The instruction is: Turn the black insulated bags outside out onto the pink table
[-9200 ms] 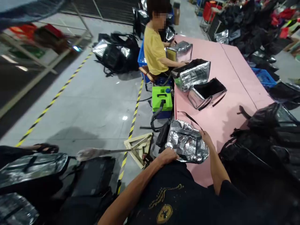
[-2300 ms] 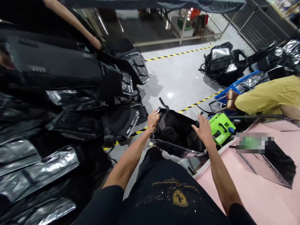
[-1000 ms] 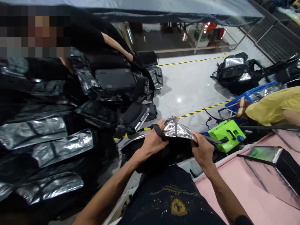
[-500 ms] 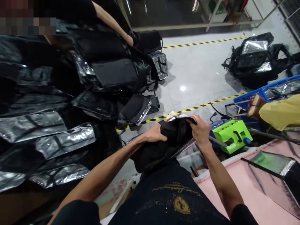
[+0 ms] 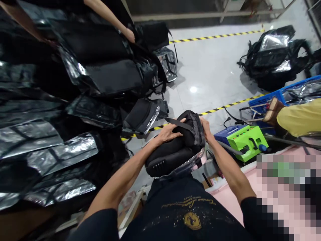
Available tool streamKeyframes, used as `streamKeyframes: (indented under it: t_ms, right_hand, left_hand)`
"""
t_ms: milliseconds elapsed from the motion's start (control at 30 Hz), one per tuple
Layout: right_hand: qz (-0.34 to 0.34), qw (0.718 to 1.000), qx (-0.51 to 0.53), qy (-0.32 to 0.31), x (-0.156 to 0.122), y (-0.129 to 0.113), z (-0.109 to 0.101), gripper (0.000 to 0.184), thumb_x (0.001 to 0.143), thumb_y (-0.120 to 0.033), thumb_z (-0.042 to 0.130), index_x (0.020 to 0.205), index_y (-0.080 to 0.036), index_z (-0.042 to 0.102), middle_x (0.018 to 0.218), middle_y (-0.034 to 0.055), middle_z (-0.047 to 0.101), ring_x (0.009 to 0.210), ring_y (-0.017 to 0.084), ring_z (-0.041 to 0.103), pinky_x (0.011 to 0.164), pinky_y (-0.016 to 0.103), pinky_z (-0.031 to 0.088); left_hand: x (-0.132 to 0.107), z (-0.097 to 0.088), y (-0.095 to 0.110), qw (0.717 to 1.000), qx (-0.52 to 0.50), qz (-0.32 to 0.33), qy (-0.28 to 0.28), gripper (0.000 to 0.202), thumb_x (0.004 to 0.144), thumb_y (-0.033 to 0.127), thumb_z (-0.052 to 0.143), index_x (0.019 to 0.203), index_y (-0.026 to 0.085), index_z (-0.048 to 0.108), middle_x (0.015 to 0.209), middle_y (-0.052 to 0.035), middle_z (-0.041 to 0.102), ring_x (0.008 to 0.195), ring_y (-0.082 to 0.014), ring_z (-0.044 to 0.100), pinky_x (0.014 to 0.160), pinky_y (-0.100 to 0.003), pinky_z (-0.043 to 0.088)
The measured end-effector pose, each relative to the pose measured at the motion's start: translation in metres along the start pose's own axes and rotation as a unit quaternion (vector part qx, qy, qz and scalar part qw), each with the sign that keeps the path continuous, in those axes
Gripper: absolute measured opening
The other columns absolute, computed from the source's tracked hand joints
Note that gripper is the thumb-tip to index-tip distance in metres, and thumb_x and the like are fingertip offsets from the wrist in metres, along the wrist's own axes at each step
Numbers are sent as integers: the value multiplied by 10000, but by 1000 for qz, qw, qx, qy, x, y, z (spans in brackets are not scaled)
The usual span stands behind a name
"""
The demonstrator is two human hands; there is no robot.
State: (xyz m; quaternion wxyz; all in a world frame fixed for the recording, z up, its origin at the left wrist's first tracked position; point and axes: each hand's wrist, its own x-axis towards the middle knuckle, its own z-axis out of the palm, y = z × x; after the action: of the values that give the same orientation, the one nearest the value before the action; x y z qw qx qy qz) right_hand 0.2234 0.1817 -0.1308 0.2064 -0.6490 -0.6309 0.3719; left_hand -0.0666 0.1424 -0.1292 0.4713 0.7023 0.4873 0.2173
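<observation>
Bag of blk padded fabric w/ silver-foil trim, near pink tabletop — R hand grips its edge; L hand on it by flat blk strap, grip unclear.

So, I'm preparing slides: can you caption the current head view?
Left hand and right hand on a black bag, green-and-blue machine to the right.

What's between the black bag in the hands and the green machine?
In the head view, the right hand and forearm come between the black bag and green machine, with a grey hose nearer the machine.
</observation>
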Motion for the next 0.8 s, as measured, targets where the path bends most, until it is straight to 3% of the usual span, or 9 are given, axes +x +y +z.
streamKeyframes:
  t_ms: [100, 167, 233, 300, 400, 500, 600, 700, 800]
  right_hand:
    - [24, 1000, -7, -11, 10, 2, 10, 466, 1133, -501, 374, 828, -229, 600, 888, 37, 694, 862, 199, 558, 782, 293, 444]
    - [50, 997, -55, -9, 13, -3, 2, 403, 1112, -488, 473, 846, -230, 630, 902, 46, 725, 886, 209, 595, 826, 297, 455]
    - [68, 993, -86, 34, 7, -10, -18, 343, 1090, -507, 559, 947, -226, 695, 955, 64, 767, 933, 229, 646, 891, 316, 482]
    - [46, 988, -77, 124, -15, -19, -39, 337, 1079, -506, 593, 1154, -209, 734, 1130, 111, 802, 1070, 256, 691, 996, 359, 517]
    - [-29, 972, -49, 227, -79, -32, -53, 495, 1070, -472, 616, 1467, -180, 658, 1462, 184, 729, 1362, 299, 645, 1199, 466, 500]
    - [-49, 976, -50, 204, -155, -38, -31, 633, 1081, -423, 612, 1667, -197, 527, 1641, 196, 617, 1542, 333, 549, 1313, 563, 442]
    - [-42, 981, -75, 172, -197, -35, 5, 717, 1125, -341, 501, 1805, -197, 328, 1799, 188, 442, 1704, 356, 364, 1368, 649, 379]
    - [-62, 981, -78, 166, -193, -17, 27, 748, 1127, -254, 401, 1847, -179, 214, 1847, 175, 369, 1743, 339, 302, 1392, 645, 358]
    - [-69, 988, -39, 135, -165, 15, 28, 741, 1113, -241, 362, 1843, -179, 249, 1815, 150, 446, 1685, 275, 433, 1370, 528, 429]
  left_hand:
    - [6, 8, -6, 1000, -9, 8, -27, 682, 997, 481, 713, 1645, 278, 643, 1646, -99, 666, 1497, -363, 613, 1297, -521, 460]
    - [1, 8, -6, 1000, 1, 9, -19, 686, 1014, 503, 707, 1661, 288, 625, 1650, -97, 658, 1494, -356, 608, 1298, -518, 456]
    - [-6, 8, -4, 1000, 20, -5, -7, 685, 1015, 522, 713, 1656, 297, 630, 1641, -99, 655, 1453, -353, 635, 1278, -511, 476]
    - [-13, 8, -1, 999, 37, -22, 1, 673, 1016, 526, 709, 1652, 317, 634, 1633, -96, 650, 1402, -346, 664, 1241, -500, 509]
    - [-20, 12, 2, 998, 53, -36, 24, 662, 1020, 509, 697, 1657, 346, 624, 1611, -87, 654, 1378, -334, 666, 1210, -479, 530]
    - [-26, 19, 2, 996, 61, -49, 46, 664, 1017, 486, 686, 1662, 341, 620, 1591, -93, 664, 1359, -332, 663, 1195, -475, 532]
    - [-32, 26, 0, 995, 53, -59, 58, 701, 1008, 472, 677, 1688, 327, 589, 1604, -102, 660, 1358, -334, 659, 1198, -491, 526]
    - [-36, 27, -3, 995, 34, -57, 80, 761, 992, 472, 666, 1724, 303, 539, 1648, -114, 634, 1431, -344, 628, 1232, -504, 503]
    - [-36, 27, -7, 995, 7, -40, 95, 826, 984, 470, 660, 1757, 235, 487, 1680, -147, 607, 1508, -356, 587, 1278, -502, 463]
